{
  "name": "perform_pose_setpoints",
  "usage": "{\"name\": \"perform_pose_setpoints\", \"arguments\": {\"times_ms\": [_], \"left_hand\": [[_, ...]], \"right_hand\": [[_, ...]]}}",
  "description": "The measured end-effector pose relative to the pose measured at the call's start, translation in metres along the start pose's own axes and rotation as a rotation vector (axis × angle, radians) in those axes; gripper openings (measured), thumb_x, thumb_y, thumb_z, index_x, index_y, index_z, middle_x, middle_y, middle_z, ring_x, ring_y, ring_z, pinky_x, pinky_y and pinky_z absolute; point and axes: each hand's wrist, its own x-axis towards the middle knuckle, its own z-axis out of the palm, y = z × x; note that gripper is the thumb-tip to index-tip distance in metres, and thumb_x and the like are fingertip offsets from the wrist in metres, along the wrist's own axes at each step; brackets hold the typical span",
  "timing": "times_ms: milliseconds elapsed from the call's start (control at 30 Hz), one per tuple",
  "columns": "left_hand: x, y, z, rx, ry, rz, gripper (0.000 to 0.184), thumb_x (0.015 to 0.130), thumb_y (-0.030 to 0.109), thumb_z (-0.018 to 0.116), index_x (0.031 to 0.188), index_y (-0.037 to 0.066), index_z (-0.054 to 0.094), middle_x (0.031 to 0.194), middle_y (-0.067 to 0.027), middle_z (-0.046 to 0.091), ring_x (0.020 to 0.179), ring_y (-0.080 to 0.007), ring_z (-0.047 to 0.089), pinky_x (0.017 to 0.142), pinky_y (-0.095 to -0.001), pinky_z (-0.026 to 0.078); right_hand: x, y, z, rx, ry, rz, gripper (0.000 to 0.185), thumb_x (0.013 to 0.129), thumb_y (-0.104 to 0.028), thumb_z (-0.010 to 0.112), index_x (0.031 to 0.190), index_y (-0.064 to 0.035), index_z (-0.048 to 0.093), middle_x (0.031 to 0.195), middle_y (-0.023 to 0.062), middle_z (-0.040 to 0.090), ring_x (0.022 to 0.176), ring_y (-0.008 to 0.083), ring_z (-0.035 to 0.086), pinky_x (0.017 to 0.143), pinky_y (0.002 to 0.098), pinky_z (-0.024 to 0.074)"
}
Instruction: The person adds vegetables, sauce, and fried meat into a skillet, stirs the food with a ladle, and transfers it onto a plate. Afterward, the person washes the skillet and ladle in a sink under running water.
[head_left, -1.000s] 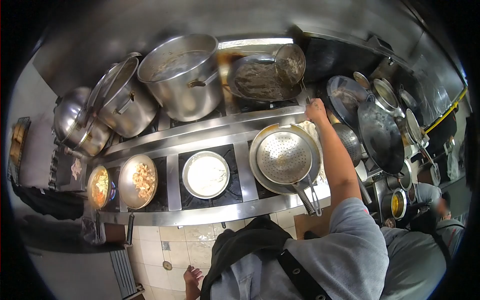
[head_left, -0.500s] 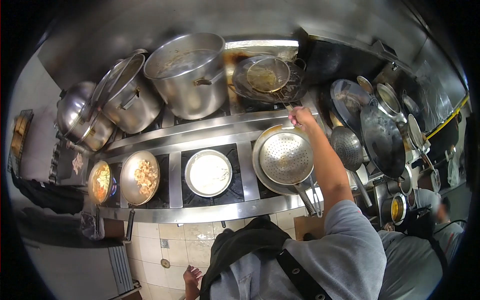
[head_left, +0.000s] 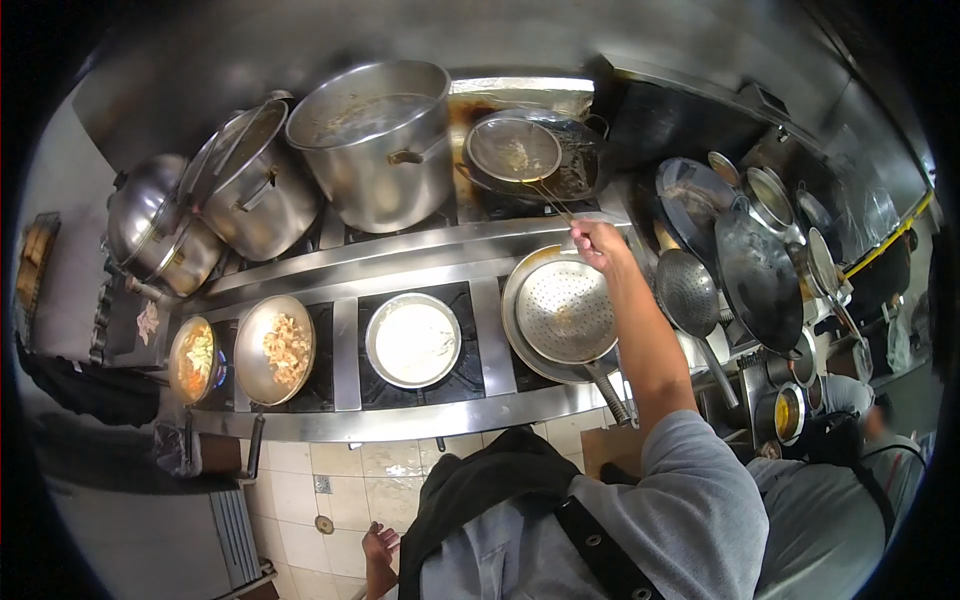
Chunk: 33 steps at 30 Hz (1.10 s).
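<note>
My right hand is closed around the thin handle of a fine-mesh strainer, held over a dark wok on the back burner. Pale yellowish bits lie in the mesh. Below my right forearm, a perforated ladle rests over a pan on the front burner. My left hand hangs low by my side above the tiled floor, holding nothing, its fingers loosely bent and apart.
A large stockpot and two more big pots stand along the back left. In front are a pan of white liquid, a pan of meat pieces and a vegetable pan. Woks hang right; a co-worker is behind.
The strainer has shifted left over the wok, and its mesh now shows more plainly, with bits gathered in it. My right hand keeps its grip; my left hand stays low.
</note>
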Motion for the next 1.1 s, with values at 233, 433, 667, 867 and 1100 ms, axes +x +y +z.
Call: {"name": "perform_pose_setpoints", "arguments": {"times_ms": [233, 433, 667, 867, 1100], "left_hand": [[0.022, 0.003, 0.002, -0.019, -0.045, -0.052, 0.063, 0.093, 0.05, 0.046, 0.137, 0.006, 0.039, 0.119, -0.0186, 0.055, 0.102, -0.0332, 0.056, 0.084, -0.0524, 0.043], [0.023, -0.003, 0.003, -0.001, -0.033, -0.075, 0.062, 0.093, 0.05, 0.045, 0.136, 0.006, 0.04, 0.12, -0.019, 0.055, 0.102, -0.033, 0.056, 0.079, -0.0519, 0.044], [0.024, -0.008, -0.007, -0.024, 0.008, -0.111, 0.062, 0.093, 0.049, 0.046, 0.136, 0.006, 0.039, 0.119, -0.0186, 0.054, 0.101, -0.034, 0.056, 0.076, -0.0512, 0.045], [0.026, -0.006, -0.006, -0.018, -0.016, -0.098, 0.064, 0.093, 0.05, 0.046, 0.138, 0.006, 0.037, 0.12, -0.0191, 0.053, 0.1, -0.0341, 0.056, 0.075, -0.0515, 0.046], [0.016, 0.004, -0.005, 0.014, -0.019, -0.069, 0.065, 0.093, 0.049, 0.046, 0.139, 0.005, 0.036, 0.121, -0.0204, 0.053, 0.099, -0.0345, 0.057, 0.076, -0.0511, 0.047]], "right_hand": [[-0.02, -0.043, -0.022, -0.179, 0.127, -0.142, 0.007, 0.087, -0.002, 0.05, 0.089, 0.0003, 0.056, 0.065, 0.0051, 0.057, 0.043, 0.0087, 0.043, 0.035, 0.0239, 0.0293], [-0.023, -0.089, -0.048, -0.863, 0.491, -0.36, 0.014, 0.079, -0.004, 0.051, 0.074, 0.0026, 0.062, 0.057, 0.0125, 0.059, 0.041, 0.0182, 0.053, 0.038, 0.0342, 0.0372], [-0.023, -0.091, -0.06, -1.027, 0.381, -0.274, 0.017, 0.081, -0.003, 0.051, 0.069, 0.0058, 0.059, 0.056, 0.012, 0.058, 0.039, 0.0173, 0.051, 0.037, 0.0324, 0.0352], [-0.024, -0.065, -0.054, -0.752, 0.222, -0.165, 0.013, 0.081, -0.002, 0.051, 0.07, 0.0014, 0.058, 0.057, 0.0078, 0.055, 0.039, 0.0122, 0.046, 0.034, 0.0277, 0.028], [-0.008, -0.043, -0.042, -0.524, 0.102, -0.065, 0.003, 0.082, 0.002, 0.053, 0.082, 0.0016, 0.056, 0.063, 0.008, 0.057, 0.04, 0.011, 0.045, 0.032, 0.0257, 0.0291]]}}
